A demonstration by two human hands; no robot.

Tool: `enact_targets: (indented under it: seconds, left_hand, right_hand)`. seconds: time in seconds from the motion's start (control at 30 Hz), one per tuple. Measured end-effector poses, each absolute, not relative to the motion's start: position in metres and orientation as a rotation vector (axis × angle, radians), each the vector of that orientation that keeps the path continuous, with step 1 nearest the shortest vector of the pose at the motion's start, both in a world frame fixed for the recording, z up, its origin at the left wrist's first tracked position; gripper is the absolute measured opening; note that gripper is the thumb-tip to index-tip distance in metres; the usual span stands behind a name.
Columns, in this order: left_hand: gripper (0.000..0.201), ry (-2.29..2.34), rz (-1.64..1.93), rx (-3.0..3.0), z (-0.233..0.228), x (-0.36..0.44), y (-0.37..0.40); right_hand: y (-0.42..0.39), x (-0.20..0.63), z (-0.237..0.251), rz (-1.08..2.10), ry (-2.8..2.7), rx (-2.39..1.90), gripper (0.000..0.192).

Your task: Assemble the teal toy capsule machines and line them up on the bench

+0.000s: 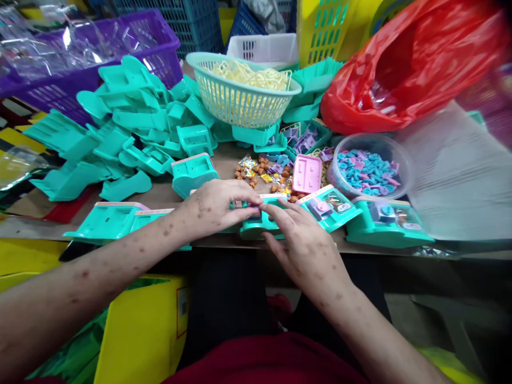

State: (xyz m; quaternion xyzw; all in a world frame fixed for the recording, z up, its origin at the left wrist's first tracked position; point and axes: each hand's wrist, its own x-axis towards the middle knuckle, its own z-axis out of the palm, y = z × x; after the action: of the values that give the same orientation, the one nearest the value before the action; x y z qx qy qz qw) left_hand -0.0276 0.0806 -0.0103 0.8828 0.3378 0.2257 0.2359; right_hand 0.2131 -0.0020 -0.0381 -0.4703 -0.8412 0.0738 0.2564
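Both my hands rest on a teal plastic toy tray [262, 228] at the table's front edge. My left hand [214, 207] lies over its left part with fingers curled onto it. My right hand [298, 242] presses its fingertips on the tray's top, where small pieces sit. Two filled teal trays [330, 207] [386, 221] lie just to the right. More teal trays [116, 220] lie to the left. A pink insert [306, 173] and a scatter of small orange and yellow pieces [262, 172] sit just beyond my fingers.
A heap of empty teal trays [132, 128] fills the left of the table. A teal basket of yellow parts [244, 88] stands behind. A clear bowl of blue and pink bits [370, 170], a red plastic bag [408, 64], a purple crate [88, 58] and a yellow bin [140, 325] surround the spot.
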Motion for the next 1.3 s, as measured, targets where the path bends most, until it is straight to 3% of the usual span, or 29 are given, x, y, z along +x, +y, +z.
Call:
enact_targets:
  seconds: [0.13, 0.3, 1.3]
  left_hand:
    - [0.052, 0.986, 0.519, 2.322, -0.001, -0.035, 0.085]
    - [0.038, 0.924, 0.386, 2.370, 0.008, -0.046, 0.091]
    - [0.034, 1.053, 0.313, 2.305, 0.010, -0.036, 0.093]
  right_hand:
    - [-0.002, 0.214, -0.037, 0.183, -2.317, -1.284, 0.047]
    - [0.000, 0.215, -0.038, 0.146, -2.322, -1.253, 0.044]
    - [0.002, 0.214, -0.035, 0.047, -2.427, -1.249, 0.049]
